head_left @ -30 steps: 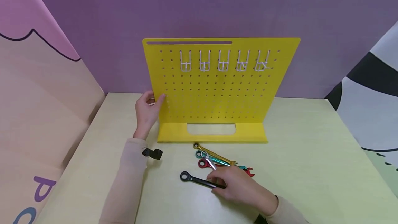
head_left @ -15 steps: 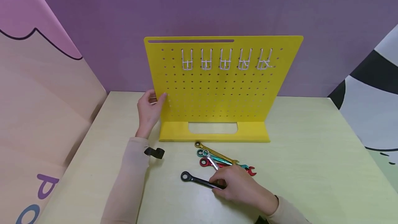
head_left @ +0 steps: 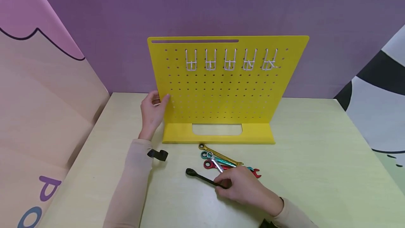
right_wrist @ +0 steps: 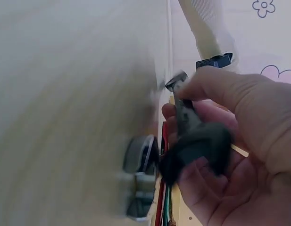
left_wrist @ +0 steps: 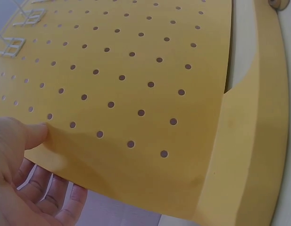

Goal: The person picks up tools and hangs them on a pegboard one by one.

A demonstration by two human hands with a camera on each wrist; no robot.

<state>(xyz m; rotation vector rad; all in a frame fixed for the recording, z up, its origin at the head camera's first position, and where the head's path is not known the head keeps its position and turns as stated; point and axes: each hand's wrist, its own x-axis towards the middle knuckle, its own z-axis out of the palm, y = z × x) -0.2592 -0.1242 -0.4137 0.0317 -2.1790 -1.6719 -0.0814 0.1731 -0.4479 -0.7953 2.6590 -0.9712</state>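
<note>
A yellow pegboard (head_left: 221,96) stands upright on its base. My left hand (head_left: 152,113) grips its left edge, thumb on the front face and fingers behind, as the left wrist view also shows. In my right hand (head_left: 242,185) a black ratcheting combination wrench (head_left: 202,177) is pinched between thumb and fingers, its ring end pointing left and seen edge-on. In the right wrist view this black wrench (right_wrist: 195,146) is blurred. Just beyond lies a pile of wrenches: gold (head_left: 221,155), teal (head_left: 223,162), red (head_left: 208,165) and silver (head_left: 216,162). The right hand hides part of the pile.
Several white wire hooks (head_left: 229,61) form a row near the top of the pegboard. A slotted foot (head_left: 177,134) runs along its bottom, close behind the pile. The pale table (head_left: 316,157) meets a purple wall (head_left: 221,6) at the back.
The right hand has rolled the black wrench, so its ring now shows edge-on, slightly higher than before. The left hand keeps its hold on the pegboard.
</note>
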